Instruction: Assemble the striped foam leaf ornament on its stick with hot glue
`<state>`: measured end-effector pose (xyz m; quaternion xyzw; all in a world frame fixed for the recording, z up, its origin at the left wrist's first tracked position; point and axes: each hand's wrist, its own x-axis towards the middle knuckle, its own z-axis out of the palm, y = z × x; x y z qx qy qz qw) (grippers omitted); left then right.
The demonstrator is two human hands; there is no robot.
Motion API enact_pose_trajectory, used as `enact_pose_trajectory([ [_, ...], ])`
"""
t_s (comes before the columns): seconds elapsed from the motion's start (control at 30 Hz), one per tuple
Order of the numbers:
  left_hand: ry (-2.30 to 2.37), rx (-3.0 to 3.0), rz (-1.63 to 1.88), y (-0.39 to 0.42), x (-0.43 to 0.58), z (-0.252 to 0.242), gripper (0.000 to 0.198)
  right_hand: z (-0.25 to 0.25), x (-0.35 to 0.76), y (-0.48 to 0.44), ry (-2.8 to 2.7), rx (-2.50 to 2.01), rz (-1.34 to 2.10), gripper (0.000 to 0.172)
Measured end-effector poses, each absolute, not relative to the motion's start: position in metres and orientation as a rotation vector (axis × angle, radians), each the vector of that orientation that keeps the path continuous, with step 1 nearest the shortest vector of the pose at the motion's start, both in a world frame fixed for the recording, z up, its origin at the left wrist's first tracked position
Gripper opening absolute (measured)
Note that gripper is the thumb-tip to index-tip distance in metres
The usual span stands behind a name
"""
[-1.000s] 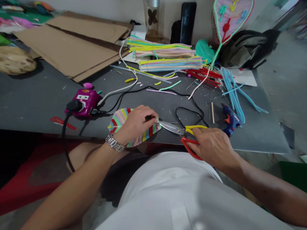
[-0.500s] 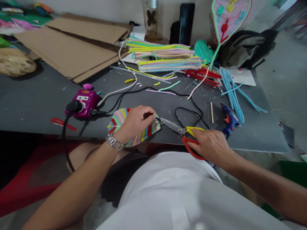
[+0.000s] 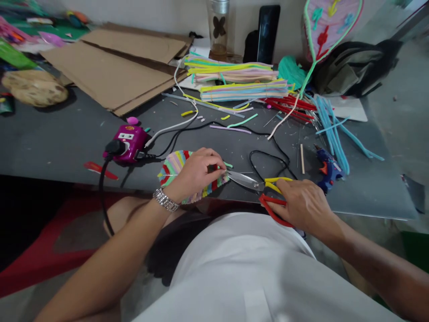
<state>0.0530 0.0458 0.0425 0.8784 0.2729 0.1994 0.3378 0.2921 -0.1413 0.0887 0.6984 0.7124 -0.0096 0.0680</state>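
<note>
My left hand (image 3: 201, 172), with a metal watch on its wrist, rests over a multicoloured striped leaf shape of pipe cleaners (image 3: 174, 163) at the table's front edge. Its thumb and forefinger are pinched at the leaf's right end, where a short mint-green piece (image 3: 228, 165) sticks out. My right hand (image 3: 303, 203) grips scissors (image 3: 246, 180) with yellow and red handles. The blades point left, and their tips are at the pinched fingers; whether they touch anything is too small to tell.
A purple power adapter (image 3: 129, 143) stands left on the grey table (image 3: 67, 138). Black cable (image 3: 264, 154) loops behind the scissors. A blue glue gun (image 3: 328, 170) lies right. Farther back are pipe cleaner bundles (image 3: 244, 91), cardboard (image 3: 110, 71), a bottle (image 3: 219, 33) and a phone (image 3: 268, 33).
The whole view has shifted, so the table things appear farther right. The left fingers have closed in by the blade tips, and the green piece now shows above them.
</note>
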Motion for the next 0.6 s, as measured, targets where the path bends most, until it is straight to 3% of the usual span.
enact_pose_trajectory([
  [0.6, 0.755, 2.241, 0.432, 0.052, 0.059, 0.043, 0.013, 0.105, 0.285, -0.124, 1.942, 1.888, -0.169, 0.044],
])
